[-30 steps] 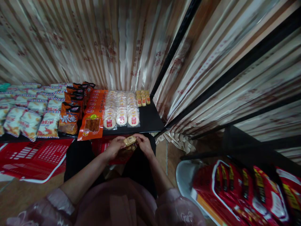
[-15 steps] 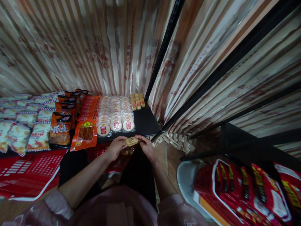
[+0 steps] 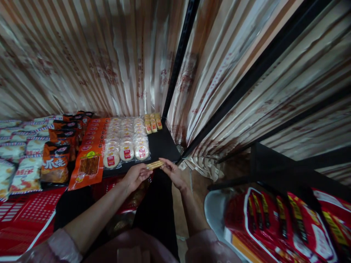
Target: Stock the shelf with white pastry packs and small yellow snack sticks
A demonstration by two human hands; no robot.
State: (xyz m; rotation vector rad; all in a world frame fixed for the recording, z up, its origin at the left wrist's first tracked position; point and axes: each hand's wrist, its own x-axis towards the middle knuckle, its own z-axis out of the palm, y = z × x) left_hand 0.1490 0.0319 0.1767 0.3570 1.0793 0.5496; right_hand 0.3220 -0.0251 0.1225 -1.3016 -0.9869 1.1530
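Between my two hands is a small yellowish snack packet [image 3: 155,165], held level just off the front edge of the black shelf [image 3: 164,148]. My left hand [image 3: 136,176] pinches its left end, and my right hand [image 3: 172,172] grips the right end with closed fingertips. Similar small yellow packets [image 3: 153,124] stand in short rows at the shelf's back right corner. To their left lie rows of round white wrapped crackers [image 3: 126,151] with red labels, then a flat orange snack bag [image 3: 89,155].
Black and orange bags [image 3: 55,162] and white snack bags [image 3: 26,173] fill the shelf's left. Red baskets [image 3: 30,215] sit below. A pale stool [image 3: 212,208] and red packages [image 3: 290,223] are at right. Black metal posts [image 3: 179,58] stand before striped sheeting.
The view has turned a little, shifting the shelf goods left and down. The packet has tipped in my fingers, so its narrower, ridged side now shows. Both hands still hold it.
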